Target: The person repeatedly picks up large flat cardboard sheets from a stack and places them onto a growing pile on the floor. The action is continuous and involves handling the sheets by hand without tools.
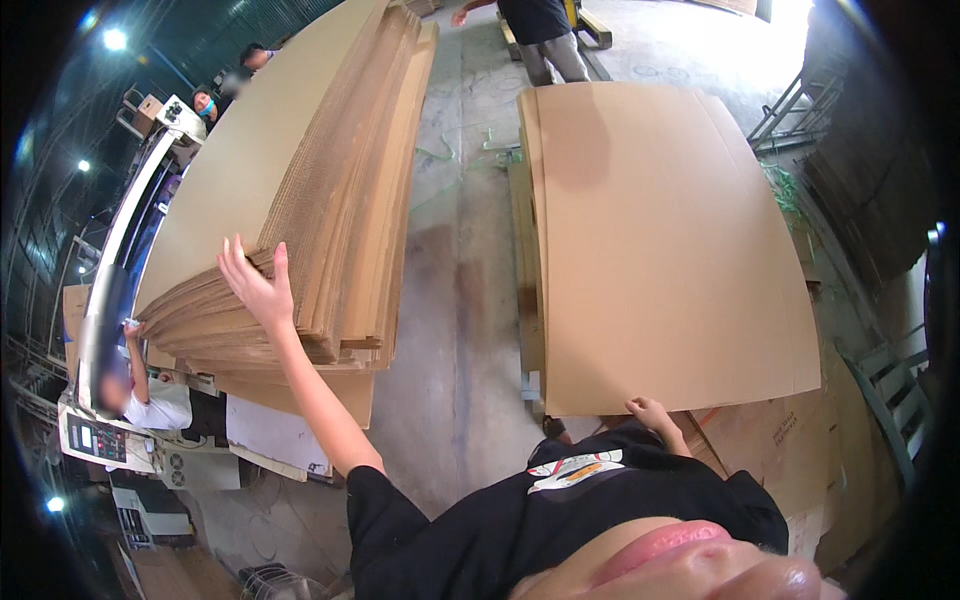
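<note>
A tall stack of cardboard sheets (345,180) rises on the left, its many layered edges facing the aisle. My left hand (262,293) lies open against the near corner of this stack, fingers spread. On the right is a lower pile topped by a large, flat brown cardboard sheet (670,240). At the near edge of that sheet is my right hand (652,412), fingers closed on its rim. The underside of the grip is hidden.
A co-worker's hand (134,328) touches the left stack's outer corner, beside a long machine with a control panel (100,440). Another person (545,40) stands at the far end of the aisle. More flat cardboard (790,450) lies at the lower right, near a metal frame (890,410).
</note>
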Motion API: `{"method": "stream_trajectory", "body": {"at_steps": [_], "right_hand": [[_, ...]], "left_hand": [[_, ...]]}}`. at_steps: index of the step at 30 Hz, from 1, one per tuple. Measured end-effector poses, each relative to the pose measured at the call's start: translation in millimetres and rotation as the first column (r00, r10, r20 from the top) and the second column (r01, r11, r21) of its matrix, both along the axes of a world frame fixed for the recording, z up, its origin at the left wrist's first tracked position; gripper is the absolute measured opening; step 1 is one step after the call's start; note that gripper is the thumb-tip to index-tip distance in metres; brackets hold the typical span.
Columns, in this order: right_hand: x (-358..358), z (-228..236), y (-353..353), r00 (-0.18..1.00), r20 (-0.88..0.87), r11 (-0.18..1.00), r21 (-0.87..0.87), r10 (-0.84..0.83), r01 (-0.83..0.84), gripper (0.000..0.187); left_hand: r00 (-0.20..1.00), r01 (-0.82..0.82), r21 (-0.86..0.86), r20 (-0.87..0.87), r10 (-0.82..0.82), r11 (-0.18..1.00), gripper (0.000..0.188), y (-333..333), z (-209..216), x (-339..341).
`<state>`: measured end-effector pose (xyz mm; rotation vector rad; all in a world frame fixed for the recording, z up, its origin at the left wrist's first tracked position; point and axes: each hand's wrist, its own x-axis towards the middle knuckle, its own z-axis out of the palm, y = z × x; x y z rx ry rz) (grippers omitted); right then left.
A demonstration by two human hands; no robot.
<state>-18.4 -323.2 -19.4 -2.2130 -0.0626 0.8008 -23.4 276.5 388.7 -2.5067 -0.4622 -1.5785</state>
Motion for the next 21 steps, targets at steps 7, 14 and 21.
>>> {"method": "stream_trajectory", "body": {"at_steps": [7,14,21], "right_hand": [[-56.4,-72.4,-66.9,0.938,-0.087,0.942,-0.013,-0.335,0.335,0.050],[-91.8,-143.3,-155.5,0.968,0.233,0.956,-0.294,0.096,-0.024,0.028],[-51.7,-165.8,-201.6,0.913,-0.282,0.954,-0.034,-0.296,0.299,0.025]], "left_hand": [[0.998,-0.063,-0.040,-0.015,0.063,0.997,0.077,0.6,-15.5,10.7],[0.879,-0.461,-0.106,-0.194,0.436,0.881,0.082,-37.6,-47.0,8.9],[0.844,-0.515,-0.021,-0.191,0.502,0.857,0.088,-49.0,-85.2,-19.5]]}}
